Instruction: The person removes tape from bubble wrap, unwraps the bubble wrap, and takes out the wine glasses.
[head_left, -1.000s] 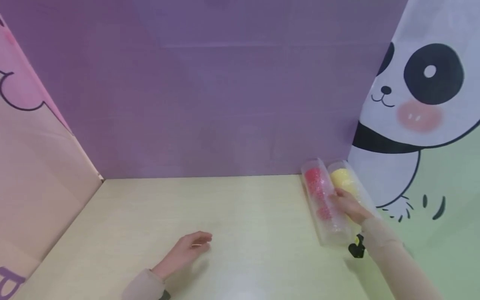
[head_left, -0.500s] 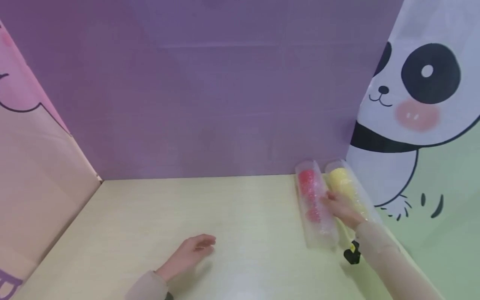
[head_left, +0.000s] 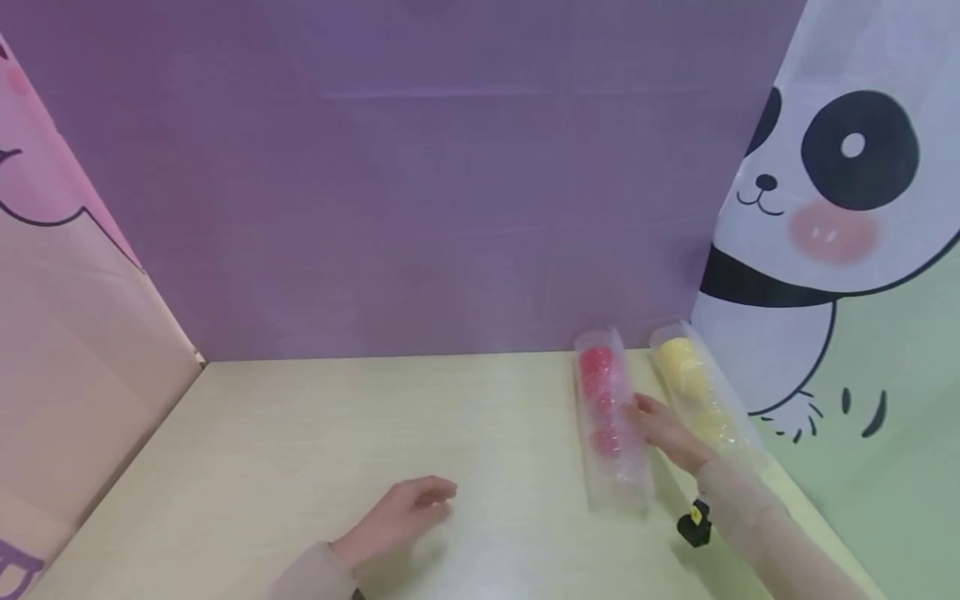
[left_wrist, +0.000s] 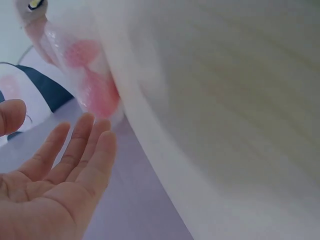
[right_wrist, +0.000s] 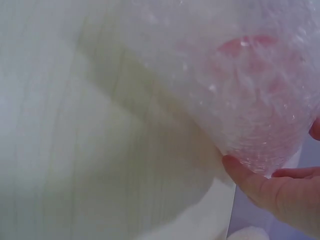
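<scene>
Red wrapped bundle (head_left: 609, 417) has shifted leftward, apparently pinched by right hand (head_left: 671, 433); left hand (head_left: 399, 518), fingers loosely apart

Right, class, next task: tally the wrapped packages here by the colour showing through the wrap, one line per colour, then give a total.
Red package: 1
Yellow package: 1
Total packages: 2

Right hand (right_wrist: 282, 194) cut off by its wrist view's edge, red contents (right_wrist: 247, 47) blurry under cloudy wrap (right_wrist: 170, 65)
</scene>
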